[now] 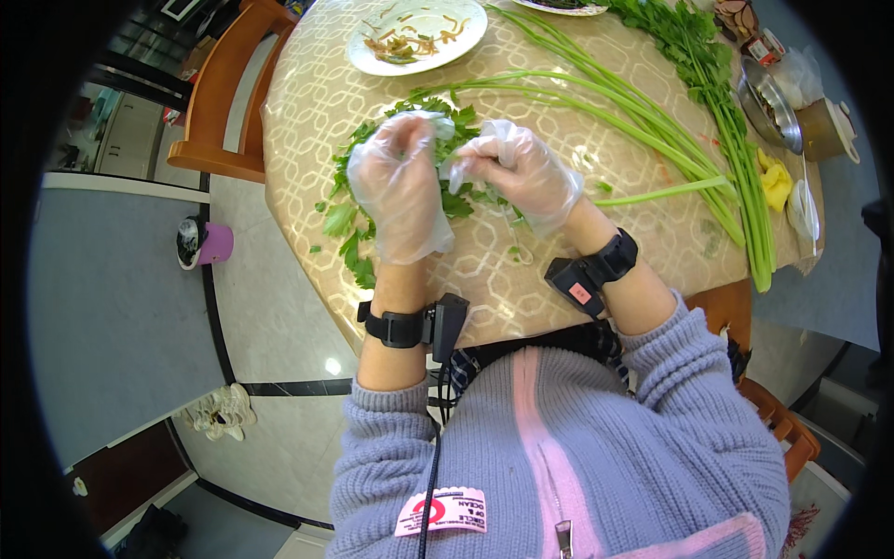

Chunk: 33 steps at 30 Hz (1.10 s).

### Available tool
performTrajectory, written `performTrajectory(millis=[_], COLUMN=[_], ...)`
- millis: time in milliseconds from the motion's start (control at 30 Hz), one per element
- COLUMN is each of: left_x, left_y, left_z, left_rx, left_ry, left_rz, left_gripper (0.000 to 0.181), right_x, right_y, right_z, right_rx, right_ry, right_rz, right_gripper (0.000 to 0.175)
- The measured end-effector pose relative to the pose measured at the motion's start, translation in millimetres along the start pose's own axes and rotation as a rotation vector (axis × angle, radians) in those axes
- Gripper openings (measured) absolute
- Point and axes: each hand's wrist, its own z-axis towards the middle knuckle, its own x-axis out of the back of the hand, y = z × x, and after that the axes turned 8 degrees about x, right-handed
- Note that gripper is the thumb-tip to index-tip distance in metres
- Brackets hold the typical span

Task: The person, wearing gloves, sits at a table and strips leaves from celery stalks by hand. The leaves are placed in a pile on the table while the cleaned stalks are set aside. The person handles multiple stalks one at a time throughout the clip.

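Note:
Both my hands wear clear plastic gloves and are raised over a pile of celery leaves [360,248] on the covered table. The fingers of my left hand [404,185] are curled at the far side of the leaves; what lies between them is hidden. Just to its right, my right hand [524,175] has thumb and fingers pinched together, with green leaf around the fingertips, though its grip is unclear. Long celery stalks [628,119] stretch across the table from beyond the hands to the right. A leafy celery bunch [744,168] lies at the right edge.
A white plate [457,42] with food scraps stands at the far side. At the right are a metal bowl [765,105], a lidded pot [824,133], a yellow cloth or peel [774,183] and a white dish with a spoon [803,209]. A wooden chair [216,105] is at left.

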Motion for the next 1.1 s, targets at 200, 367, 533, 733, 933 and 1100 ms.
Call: performTrajectory(millis=[200,367,533,733,933,1100], left_x=[14.5,16.2,14.3,7.7,10.8,1.9], left_y=[0.2,7.8,22.2,13.6,8.6,11.9], left_z=[8.7,7.3,-5.1,-1.8,-3.5,-6.3], left_rx=[0.000,-0.148,-0.087,-0.210,-0.160,-0.017], left_ry=[-0.052,-0.103,-0.308,-0.221,-0.131,-0.095], left_rz=[0.112,0.113,-0.222,0.071,0.158,0.051], left_gripper=[0.018,0.024,0.027,0.017,0.010,0.013], right_x=[3.3,1.0,4.3,1.1,3.0,-1.2], right_y=[-0.2,0.4,-5.4,-1.4,2.7,2.7], right_z=[-2.1,3.3,0.1,-1.0,-3.6,-5.2], right_rx=[0.022,0.007,-0.149,-0.200,-0.228,-0.077], right_ry=[-0.026,0.068,0.080,0.073,-0.028,0.012], right_rz=[0.041,0.023,0.243,0.304,0.329,0.134], right_gripper=[0.017,0.018,0.019,0.018,0.016,0.013])
